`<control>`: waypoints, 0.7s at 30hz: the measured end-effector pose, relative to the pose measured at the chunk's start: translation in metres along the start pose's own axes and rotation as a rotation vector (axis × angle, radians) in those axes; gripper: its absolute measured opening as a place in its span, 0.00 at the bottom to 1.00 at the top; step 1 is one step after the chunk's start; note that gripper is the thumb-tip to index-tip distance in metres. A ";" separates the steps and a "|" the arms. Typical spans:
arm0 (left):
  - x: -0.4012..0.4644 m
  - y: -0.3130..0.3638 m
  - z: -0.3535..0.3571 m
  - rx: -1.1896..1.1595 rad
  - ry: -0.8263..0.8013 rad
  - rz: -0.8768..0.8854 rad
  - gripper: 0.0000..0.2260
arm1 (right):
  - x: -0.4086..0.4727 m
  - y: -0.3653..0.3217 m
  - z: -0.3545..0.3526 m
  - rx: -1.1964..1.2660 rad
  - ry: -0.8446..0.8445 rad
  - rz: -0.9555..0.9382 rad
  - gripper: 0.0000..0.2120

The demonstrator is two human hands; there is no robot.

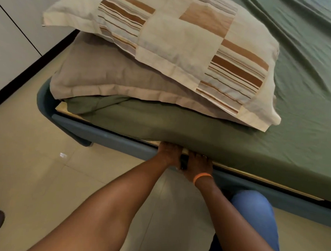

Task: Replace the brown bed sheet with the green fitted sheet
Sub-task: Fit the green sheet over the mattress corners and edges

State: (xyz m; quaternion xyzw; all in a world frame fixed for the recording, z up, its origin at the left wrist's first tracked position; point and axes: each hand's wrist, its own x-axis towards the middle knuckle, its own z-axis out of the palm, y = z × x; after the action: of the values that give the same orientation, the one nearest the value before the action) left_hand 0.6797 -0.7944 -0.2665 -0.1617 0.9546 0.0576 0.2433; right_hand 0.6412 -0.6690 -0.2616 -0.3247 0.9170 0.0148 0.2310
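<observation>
The green fitted sheet (302, 103) covers the mattress, wrinkled on top and hanging down the near side. My left hand (168, 153) and my right hand (197, 164) sit side by side at the sheet's lower edge, fingers pushed under the mattress where it meets the blue bed frame (108, 140). The fingertips are hidden beneath the sheet. An orange band circles my right wrist. The sheet's corner (82, 105) bunches loosely at the bed's left end. No brown sheet is in view.
Two pillows are stacked at the bed's left end, a striped patchwork pillow (173, 45) on a plain beige pillow (99, 74). My knee in blue trousers (251, 209) is by the frame. Beige tiled floor (46, 177) lies left; white cabinet doors (13, 45) stand beyond.
</observation>
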 end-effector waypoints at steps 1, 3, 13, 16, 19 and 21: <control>0.006 0.000 -0.001 0.021 -0.019 -0.010 0.49 | 0.007 -0.001 -0.002 -0.003 -0.008 0.003 0.42; 0.009 0.001 0.005 0.035 0.003 -0.008 0.49 | 0.011 -0.002 -0.003 0.006 -0.017 0.021 0.43; -0.052 -0.033 0.052 -0.126 0.557 0.331 0.30 | 0.002 0.000 -0.009 0.015 -0.054 0.005 0.38; -0.075 -0.044 0.062 -0.179 0.634 0.155 0.29 | 0.004 -0.001 -0.007 -0.009 -0.051 0.020 0.38; -0.088 -0.059 0.063 -0.225 0.630 -0.005 0.31 | 0.003 -0.011 -0.008 -0.072 -0.053 0.063 0.36; -0.085 -0.067 0.064 -0.214 0.620 0.013 0.33 | -0.005 -0.020 -0.006 -0.093 -0.061 0.099 0.36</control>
State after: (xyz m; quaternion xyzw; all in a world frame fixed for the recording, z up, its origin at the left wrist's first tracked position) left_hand 0.8015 -0.8219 -0.2834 -0.1901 0.9728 0.1072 -0.0774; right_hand 0.6545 -0.6830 -0.2509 -0.2890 0.9228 0.0787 0.2423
